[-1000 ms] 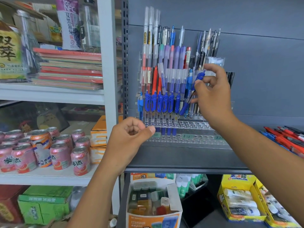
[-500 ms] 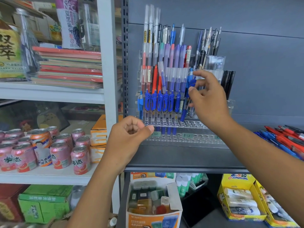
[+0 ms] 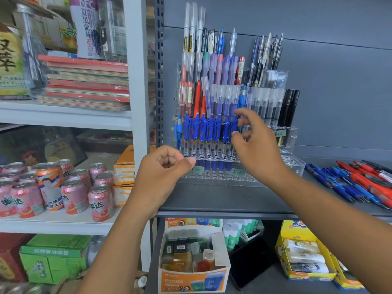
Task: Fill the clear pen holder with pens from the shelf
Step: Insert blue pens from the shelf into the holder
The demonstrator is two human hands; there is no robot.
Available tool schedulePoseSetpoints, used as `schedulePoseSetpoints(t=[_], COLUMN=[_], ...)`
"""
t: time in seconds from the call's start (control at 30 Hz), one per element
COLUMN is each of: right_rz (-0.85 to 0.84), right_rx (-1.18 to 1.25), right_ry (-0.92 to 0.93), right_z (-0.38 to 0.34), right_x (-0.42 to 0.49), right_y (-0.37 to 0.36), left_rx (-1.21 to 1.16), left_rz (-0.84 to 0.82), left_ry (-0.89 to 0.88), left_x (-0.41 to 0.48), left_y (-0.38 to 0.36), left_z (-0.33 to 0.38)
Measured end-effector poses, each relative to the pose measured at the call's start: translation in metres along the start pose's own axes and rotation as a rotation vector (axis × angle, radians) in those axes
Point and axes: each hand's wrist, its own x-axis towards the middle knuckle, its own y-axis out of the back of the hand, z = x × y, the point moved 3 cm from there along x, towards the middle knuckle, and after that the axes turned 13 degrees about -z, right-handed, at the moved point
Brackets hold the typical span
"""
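From my end, the right hand is up at the front row of the clear pen holder, forefinger and thumb curled narrowly around the clip end of the rightmost blue pen, which stands upright in its hole beside the other blue ones. The left hand hangs before the holder's lower left corner, curled into a loose fist with nothing in it. The holder sits on the dark shelf, and loose pens lie in a heap to its right.
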Motion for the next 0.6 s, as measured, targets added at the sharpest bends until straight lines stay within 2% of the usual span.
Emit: schedulePoseSetpoints(t=[0.1, 0.37, 0.6], right_rz=[-0.032, -0.119, -0.249], right_rx=[-0.085, -0.504, -0.686], right_ry=[0.014, -0.01, -0.088], right_z=[-0.003, -0.011, -0.02], right_x=[-0.007, -0.026, -0.044], right_y=[0.004, 0.019, 0.03], left_rx=[-0.003, 0.1, 0.244], left_rz=[0.015, 0.081, 0.122], left_ry=[-0.01, -0.026, -0.008], left_x=[0.0, -0.007, -0.01], left_y=[-0.001, -0.003, -0.011], left_z=[0.001, 0.008, 0.024])
